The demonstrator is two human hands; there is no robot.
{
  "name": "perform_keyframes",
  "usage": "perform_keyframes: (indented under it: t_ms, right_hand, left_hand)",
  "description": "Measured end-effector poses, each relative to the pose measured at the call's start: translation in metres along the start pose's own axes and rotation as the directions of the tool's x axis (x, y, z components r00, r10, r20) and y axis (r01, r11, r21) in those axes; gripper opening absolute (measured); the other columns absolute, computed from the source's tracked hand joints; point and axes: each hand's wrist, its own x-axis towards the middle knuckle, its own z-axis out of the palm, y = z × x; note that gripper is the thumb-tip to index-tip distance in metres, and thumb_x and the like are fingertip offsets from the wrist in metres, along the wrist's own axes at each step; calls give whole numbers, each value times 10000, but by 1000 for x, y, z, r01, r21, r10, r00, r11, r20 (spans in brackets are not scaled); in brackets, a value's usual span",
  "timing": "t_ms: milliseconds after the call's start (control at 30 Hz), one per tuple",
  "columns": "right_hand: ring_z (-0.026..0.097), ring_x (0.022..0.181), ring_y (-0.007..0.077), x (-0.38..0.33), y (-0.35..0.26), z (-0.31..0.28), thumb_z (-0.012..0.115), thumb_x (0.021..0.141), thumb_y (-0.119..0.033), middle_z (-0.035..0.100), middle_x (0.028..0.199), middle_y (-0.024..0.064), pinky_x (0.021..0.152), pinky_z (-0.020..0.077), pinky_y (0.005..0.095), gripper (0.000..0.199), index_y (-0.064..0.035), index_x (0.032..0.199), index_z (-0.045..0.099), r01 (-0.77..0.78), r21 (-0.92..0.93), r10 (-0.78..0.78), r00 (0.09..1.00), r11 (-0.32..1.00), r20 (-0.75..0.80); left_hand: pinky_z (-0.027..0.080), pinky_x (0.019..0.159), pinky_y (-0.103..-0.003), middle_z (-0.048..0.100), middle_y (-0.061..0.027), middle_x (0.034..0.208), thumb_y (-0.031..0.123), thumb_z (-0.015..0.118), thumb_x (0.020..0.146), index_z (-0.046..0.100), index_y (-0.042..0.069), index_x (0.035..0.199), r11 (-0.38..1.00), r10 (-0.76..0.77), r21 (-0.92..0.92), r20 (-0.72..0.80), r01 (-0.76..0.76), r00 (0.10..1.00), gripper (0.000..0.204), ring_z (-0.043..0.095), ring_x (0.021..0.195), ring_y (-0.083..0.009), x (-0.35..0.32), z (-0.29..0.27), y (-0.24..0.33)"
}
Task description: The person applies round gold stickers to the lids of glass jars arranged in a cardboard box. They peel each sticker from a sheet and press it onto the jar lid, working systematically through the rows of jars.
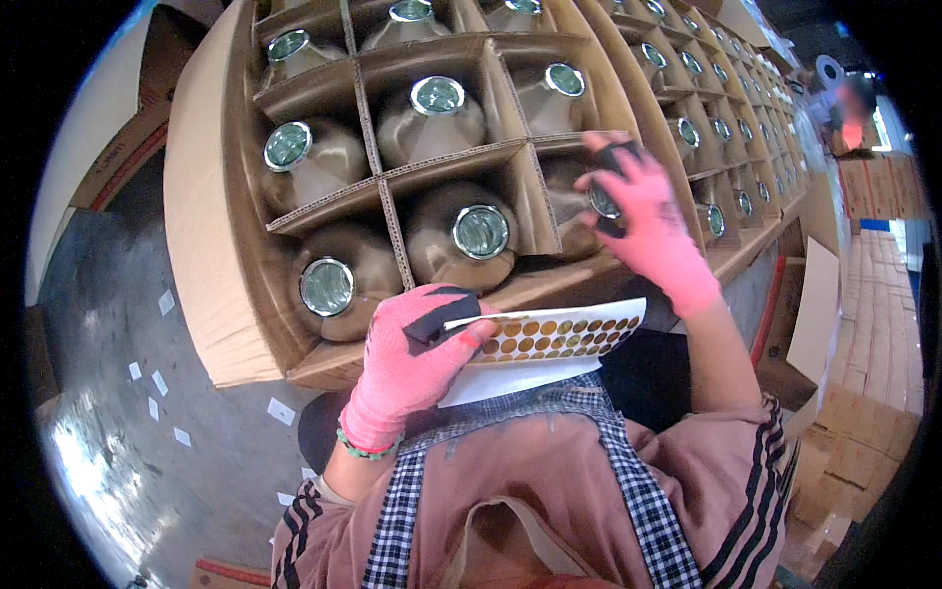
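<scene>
My left hand (417, 348), in a pink glove with black patches, is closed on a sticker sheet (564, 339). This white sheet carries rows of round gold stickers and bends over a second white sheet below. My right hand (638, 211), gloved alike, has its fingers spread around the mouth of a glass jar (564, 187) in the near right compartment. Whether the fingertips press on that jar, I cannot tell. A cardboard box (231, 265) with crossed dividers holds several such round jars upright, among them one (481, 233) just beyond my left hand.
More boxes of glass jars (721, 128) stand in a line at the right. Small white paper pieces (282, 410) lie scattered on the grey floor (108, 344) at left. Stacked cardboard (863, 324) stands at far right, and another person (852, 113) is in the background there.
</scene>
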Motion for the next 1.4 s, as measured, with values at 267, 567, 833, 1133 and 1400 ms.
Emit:
perform_keyframes:
  t_ms: [267,567,833,1133,1400]
  right_hand:
    - [531,862,274,-12,-80,-27,681,626,-131,556,931,104,791,404,370,229,-60,817,574,121,270,-134,991,955,28]
    - [497,779,284,-13,-72,-15,639,633,-158,499,773,105,705,388,382,215,-52,778,522,83,262,-118,986,961,119]
    - [495,739,262,-15,-73,-12,632,637,-163,497,761,76,666,383,366,233,-68,826,534,142,261,-157,987,955,41]
    - [504,753,224,-15,-74,-8,595,595,-131,522,831,30,677,392,348,309,-83,901,582,337,184,-319,940,923,-121]
    - [542,822,237,-14,-82,-12,629,542,-68,583,894,63,726,413,360,256,-66,792,577,364,201,-337,928,909,-157]
  left_hand:
    - [433,657,-298,591,-115,736,122,613,703,612,8,795,997,70,-5,-116,-71,991,146,563,698,-247,0,4,-5]
    - [431,687,-313,588,-101,797,84,601,621,613,22,809,991,135,-15,-74,-136,988,198,555,748,-255,4,2,-12]
    - [436,650,-290,585,-114,759,130,631,695,616,7,794,987,159,6,-121,-160,980,158,561,688,-236,5,4,-6]
    - [435,627,-268,594,-99,742,117,618,727,617,-3,816,997,3,-79,-172,-17,985,149,560,672,-180,-3,2,-8]
    - [439,627,-273,595,-104,772,138,636,715,613,-4,820,993,-41,-114,-184,20,982,178,563,678,-186,-7,1,-4]
